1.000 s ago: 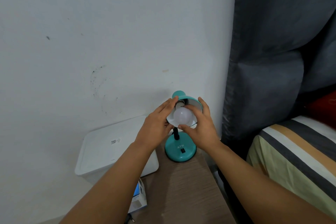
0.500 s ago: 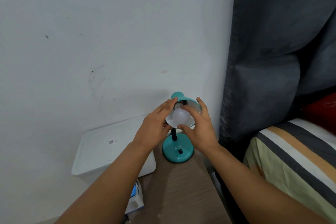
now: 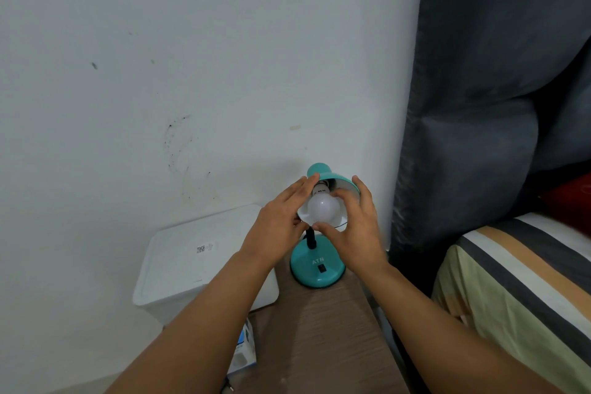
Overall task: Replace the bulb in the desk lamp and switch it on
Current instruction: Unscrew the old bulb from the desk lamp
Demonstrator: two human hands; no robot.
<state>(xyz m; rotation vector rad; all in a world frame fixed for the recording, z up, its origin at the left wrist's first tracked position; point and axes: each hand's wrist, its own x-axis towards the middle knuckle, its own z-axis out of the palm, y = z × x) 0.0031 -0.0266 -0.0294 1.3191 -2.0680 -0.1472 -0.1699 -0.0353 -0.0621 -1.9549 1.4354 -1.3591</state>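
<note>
A: We begin with the bulb [image 3: 323, 208]: white, unlit, sitting in the mouth of the teal shade [image 3: 341, 181], its neck pointed up toward the socket. What differs from the frames a second and half a second ago?

B: Very little in the bulb's place. It stays inside the shade; the printed collar and a strip of metal thread now show above the globe, so we judge it is not yet fully seated. Whether it is turning in or out, we cannot tell.

A: And the hands?

B: Our right hand [image 3: 355, 227] pinches the globe, thumb beneath and fingertips above, as before. Our left hand [image 3: 281, 221] lies with fingers pressed together along the shade's left rim, steadying it and closing on nothing.

A: So the change is small.

B: Yes: chiefly a slight shift of view, the grip unaltered. For the task, we read this as the threading step under way, with the switching-on left to do.

A: Where does the lamp stand?

B: Its base [image 3: 318, 269], bearing a black switch [image 3: 321, 269], stands at the far edge of the desk [image 3: 319, 329], against the wall. A white bin [image 3: 198, 262] sits just beside the desk's left edge, and a small box [image 3: 244, 352] lies near that same edge.
</note>
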